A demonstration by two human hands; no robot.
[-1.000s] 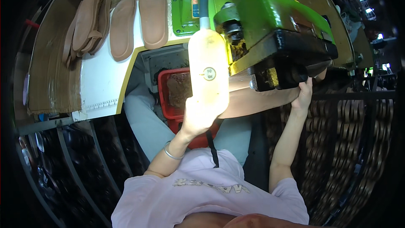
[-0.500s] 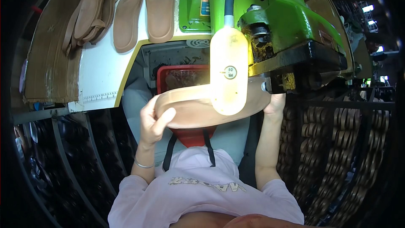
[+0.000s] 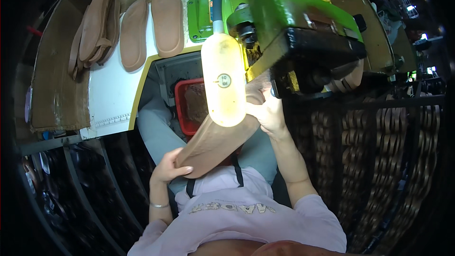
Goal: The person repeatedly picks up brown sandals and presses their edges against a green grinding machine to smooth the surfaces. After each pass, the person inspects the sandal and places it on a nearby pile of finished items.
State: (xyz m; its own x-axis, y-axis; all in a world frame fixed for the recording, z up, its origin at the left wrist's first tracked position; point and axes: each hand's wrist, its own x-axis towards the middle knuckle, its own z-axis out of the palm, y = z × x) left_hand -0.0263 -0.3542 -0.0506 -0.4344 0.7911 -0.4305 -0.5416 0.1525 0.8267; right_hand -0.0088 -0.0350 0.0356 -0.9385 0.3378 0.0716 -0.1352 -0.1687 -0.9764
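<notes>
A tan shoe sole [image 3: 215,146] slants across my lap, its near end low on the left and its far end up at the green machine [image 3: 279,7]. My left hand [image 3: 168,167] grips the near end, thumb on the upper face. Close under the machine's black head [image 3: 315,52], my right hand [image 3: 269,114] pinches the sole's far part. A glowing oval lamp [image 3: 223,99] covers some of the sole, and the exact contact with the machine is hidden.
Two tan soles [image 3: 168,26] lie on the white tabletop [image 3: 111,92], beside a stack of soles [image 3: 95,31] against cardboard [image 3: 57,76]. Below the table opening sits a red basket [image 3: 179,102]. Racks of brown soles [image 3: 369,161] stand at the right, dark racks [image 3: 90,170] at the left.
The sole has swung from nearly level to a steep slant, its left end coming down toward me. My right hand has shifted left along with the sole's far end. The view has shifted slightly.
</notes>
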